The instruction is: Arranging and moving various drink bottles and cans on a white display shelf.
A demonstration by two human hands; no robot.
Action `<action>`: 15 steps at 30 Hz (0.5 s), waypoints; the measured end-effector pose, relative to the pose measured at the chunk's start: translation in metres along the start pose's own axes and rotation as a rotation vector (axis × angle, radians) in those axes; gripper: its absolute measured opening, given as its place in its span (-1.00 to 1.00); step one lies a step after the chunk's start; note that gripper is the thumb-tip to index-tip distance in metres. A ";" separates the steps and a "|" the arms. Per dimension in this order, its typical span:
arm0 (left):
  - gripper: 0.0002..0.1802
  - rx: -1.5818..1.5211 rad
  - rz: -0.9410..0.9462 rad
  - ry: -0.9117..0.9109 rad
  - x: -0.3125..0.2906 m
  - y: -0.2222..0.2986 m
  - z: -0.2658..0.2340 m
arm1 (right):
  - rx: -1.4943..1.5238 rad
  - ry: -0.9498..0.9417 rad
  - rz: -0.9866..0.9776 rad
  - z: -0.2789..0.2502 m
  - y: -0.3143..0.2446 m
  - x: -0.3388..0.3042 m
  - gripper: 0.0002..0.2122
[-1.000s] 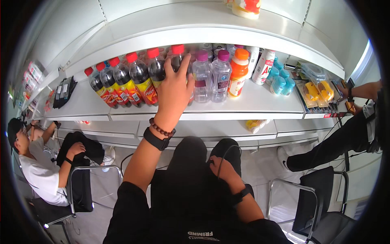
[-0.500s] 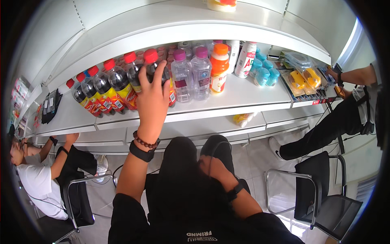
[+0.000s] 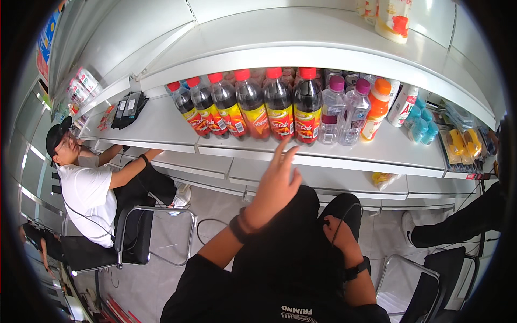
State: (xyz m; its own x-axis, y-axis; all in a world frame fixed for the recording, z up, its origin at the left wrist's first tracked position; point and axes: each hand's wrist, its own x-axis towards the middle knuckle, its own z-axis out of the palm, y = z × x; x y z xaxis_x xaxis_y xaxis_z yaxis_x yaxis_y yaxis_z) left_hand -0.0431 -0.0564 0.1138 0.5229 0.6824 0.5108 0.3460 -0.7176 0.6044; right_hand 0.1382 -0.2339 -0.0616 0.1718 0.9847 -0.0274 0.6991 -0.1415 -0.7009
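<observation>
Along the shelf [image 3: 398,149], I log six plastic bottles [image 3: 256,114]: dark-filled, red-capped, yellow-and-red-labelled. Left hand [image 3: 273,188] nearby, empty, fingers loose; right hand [image 3: 337,234], grip indiscernible.

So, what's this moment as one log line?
left hand: empty, near red-capped bottles | right hand: on leg | red-capped bottles: on shelf

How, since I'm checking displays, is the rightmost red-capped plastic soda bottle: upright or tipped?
Upright: the soda bottle stands base down, its red cap uppermost.
</observation>
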 end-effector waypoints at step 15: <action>-0.79 -0.545 -0.157 0.078 -0.055 0.055 -0.163 | 0.047 0.081 0.182 0.015 0.026 0.003 -0.80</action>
State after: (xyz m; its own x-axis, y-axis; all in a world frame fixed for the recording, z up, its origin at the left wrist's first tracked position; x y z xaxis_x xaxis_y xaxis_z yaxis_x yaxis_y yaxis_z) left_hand -0.1792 -0.1106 0.2185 0.4310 0.7982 0.4209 -0.0476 -0.4457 0.8939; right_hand 0.1463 -0.2326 -0.0904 0.3492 0.9316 -0.1003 0.6184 -0.3096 -0.7223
